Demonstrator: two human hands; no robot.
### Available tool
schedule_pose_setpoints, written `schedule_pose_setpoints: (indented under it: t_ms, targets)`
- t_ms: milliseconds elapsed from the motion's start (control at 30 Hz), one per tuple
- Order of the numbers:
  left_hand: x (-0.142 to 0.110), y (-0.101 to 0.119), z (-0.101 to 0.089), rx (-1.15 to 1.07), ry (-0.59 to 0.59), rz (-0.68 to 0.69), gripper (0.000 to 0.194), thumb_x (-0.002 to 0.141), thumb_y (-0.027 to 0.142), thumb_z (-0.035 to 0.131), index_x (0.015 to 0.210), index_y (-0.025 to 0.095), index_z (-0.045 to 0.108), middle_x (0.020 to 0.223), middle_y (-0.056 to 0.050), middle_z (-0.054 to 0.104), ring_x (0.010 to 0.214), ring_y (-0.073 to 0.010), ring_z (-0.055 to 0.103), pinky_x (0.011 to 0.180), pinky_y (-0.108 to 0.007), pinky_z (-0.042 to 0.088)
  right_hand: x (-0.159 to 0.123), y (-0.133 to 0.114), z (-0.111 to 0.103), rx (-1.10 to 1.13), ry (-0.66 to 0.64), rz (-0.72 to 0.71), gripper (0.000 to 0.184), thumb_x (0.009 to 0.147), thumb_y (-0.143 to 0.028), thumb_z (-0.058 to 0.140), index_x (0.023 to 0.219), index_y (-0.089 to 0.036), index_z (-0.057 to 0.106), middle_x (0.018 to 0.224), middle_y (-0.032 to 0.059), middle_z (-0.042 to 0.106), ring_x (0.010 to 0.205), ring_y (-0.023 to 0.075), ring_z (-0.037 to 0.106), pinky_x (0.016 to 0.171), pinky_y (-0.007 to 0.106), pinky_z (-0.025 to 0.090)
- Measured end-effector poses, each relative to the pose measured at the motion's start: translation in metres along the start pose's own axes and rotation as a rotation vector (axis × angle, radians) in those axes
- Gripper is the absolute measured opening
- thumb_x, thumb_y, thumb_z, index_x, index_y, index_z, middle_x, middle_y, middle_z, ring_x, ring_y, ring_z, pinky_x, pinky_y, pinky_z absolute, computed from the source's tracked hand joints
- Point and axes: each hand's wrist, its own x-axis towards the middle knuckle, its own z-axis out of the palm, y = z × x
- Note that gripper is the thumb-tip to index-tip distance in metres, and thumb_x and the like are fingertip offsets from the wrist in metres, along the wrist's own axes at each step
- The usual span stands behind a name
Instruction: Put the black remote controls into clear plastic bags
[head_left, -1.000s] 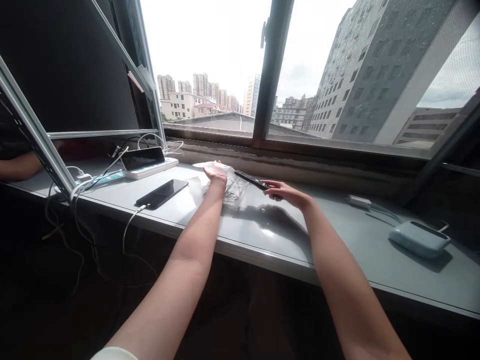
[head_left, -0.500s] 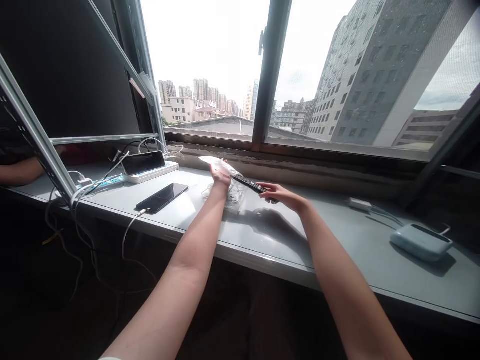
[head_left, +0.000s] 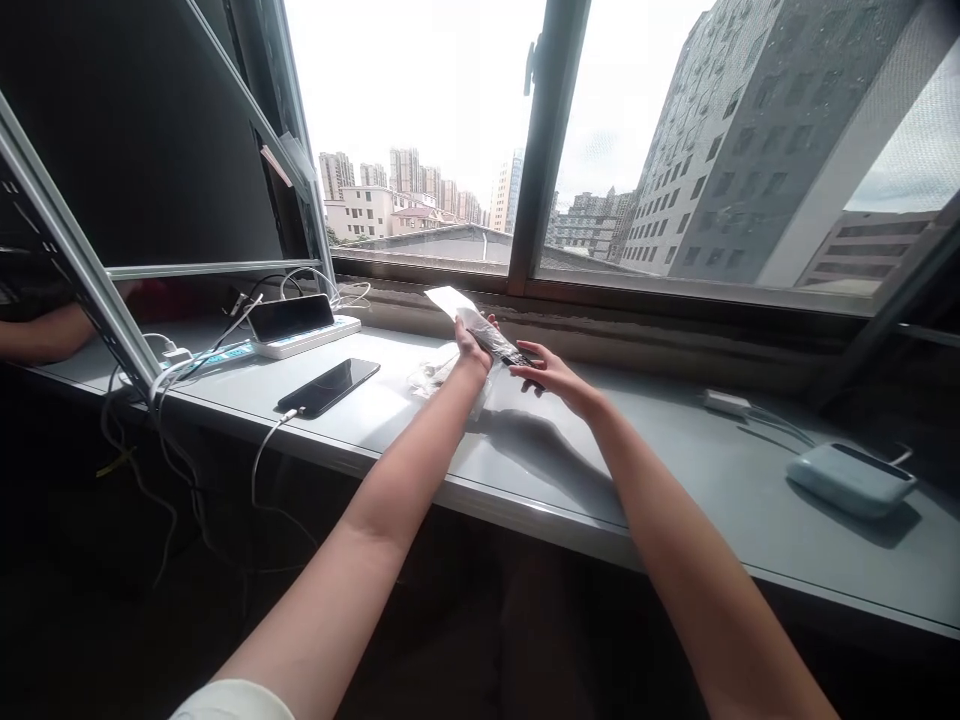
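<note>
My left hand (head_left: pixel 474 345) is closed around a clear plastic sleeve with a white flap or sheet (head_left: pixel 454 303) sticking out past the fingers at the upper left. A black remote control (head_left: pixel 517 358) lies mostly inside this sleeve, tilted down to the right. My right hand (head_left: pixel 555 378) has its fingers and thumb at the remote's lower right end. Both hands are raised a little over the desk. Under my left wrist lies crumpled clear plastic (head_left: pixel 431 374), partly hidden by the arm.
On the grey desk (head_left: pixel 555 455) at left lie a phone (head_left: pixel 330 387) on a charging cable and another phone (head_left: pixel 291 318) propped on a white power strip (head_left: pixel 319 338). A metal frame (head_left: pixel 82 245) stands at far left, near another person's arm (head_left: pixel 45 338). A blue-grey device (head_left: pixel 851 478) sits at right.
The remote control has slid further into the sleeve, so less of it shows. My hands have come closer together, the left one moving right. The white flap stands out more.
</note>
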Motion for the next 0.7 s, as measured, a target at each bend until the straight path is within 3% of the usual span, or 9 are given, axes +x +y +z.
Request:
schedule_pose_setpoints:
  t_ms: [167,267,400,567,700]
  targets:
    - [-0.003,-0.003,0.002,0.012,0.048,-0.011,0.049,0.1,0.052,0.035,0.098,0.015,0.067,0.063,-0.002,0.061,0.05,-0.0112,0.055,0.054,-0.021,0.047,-0.001,0.0,0.001,0.07,-0.199,-0.037,0.093,0.069,-0.023,0.083,0.15,-0.023,0.038,0.087,-0.0004,0.063,0.071,0.0119,0.057,0.054,0.019,0.046]
    - [-0.002,-0.001,0.0,0.017,0.084,-0.014,0.05,0.1,0.052,0.035,0.097,0.014,0.067,0.061,-0.002,0.059,0.047,-0.0115,0.054,0.051,-0.021,0.046,-0.002,0.002,-0.001,0.119,-0.307,-0.04,0.104,0.063,-0.02,0.087,0.152,-0.029,0.035,0.104,0.0012,0.064,0.083,0.0136,0.06,0.071,0.023,0.052]
    - [-0.002,0.0,-0.004,0.039,0.083,-0.047,0.053,0.098,0.057,0.036,0.098,0.015,0.067,0.063,-0.002,0.06,0.046,-0.0129,0.054,0.049,-0.023,0.046,-0.004,0.004,-0.004,0.187,-0.379,-0.04,0.106,0.061,-0.018,0.087,0.153,-0.031,0.035,0.114,0.0019,0.064,0.096,0.0157,0.061,0.089,0.027,0.05]
    - [0.005,-0.002,-0.008,0.032,0.063,-0.005,0.051,0.1,0.054,0.034,0.105,0.015,0.067,0.068,-0.003,0.063,0.047,-0.0125,0.053,0.052,-0.023,0.047,-0.004,0.0,-0.003,0.142,-0.309,0.014,0.093,0.071,-0.025,0.08,0.152,-0.029,0.036,0.101,0.0009,0.065,0.089,0.0147,0.059,0.075,0.024,0.049]
    - [0.018,0.01,-0.016,0.005,0.043,0.041,0.049,0.101,0.051,0.031,0.111,0.017,0.065,0.069,-0.002,0.061,0.052,-0.0123,0.056,0.057,-0.022,0.049,-0.005,0.0,-0.012,0.065,-0.304,0.051,0.08,0.069,-0.018,0.074,0.144,-0.026,0.049,0.086,-0.0012,0.062,0.075,0.0126,0.055,0.064,0.022,0.044]
